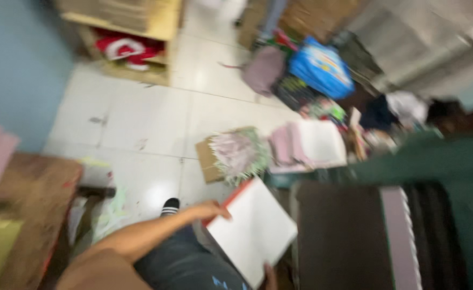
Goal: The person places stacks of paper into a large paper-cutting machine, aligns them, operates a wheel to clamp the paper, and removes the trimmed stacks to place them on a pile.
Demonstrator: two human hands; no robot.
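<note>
The view is blurred. My left hand (210, 210) grips the upper left corner of a flat white pad with a red edge (252, 231), held tilted over my lap. Only the fingers of my right hand (270, 275) show, at the pad's lower edge near the bottom of the frame, and they seem to hold it from below. My left forearm runs in from the lower left over dark jeans. To the right of the pad lies a dark brown panel with a pale strip (344, 236).
On the white tiled floor lie a cardboard piece with a pinkish-green bundle (235, 154), pink and white stacks (307, 143), a blue bag (322, 67) and a grey-purple bag (263, 70). A wooden shelf with red cloth (124, 48) stands far left, a wooden table (32, 198) near left.
</note>
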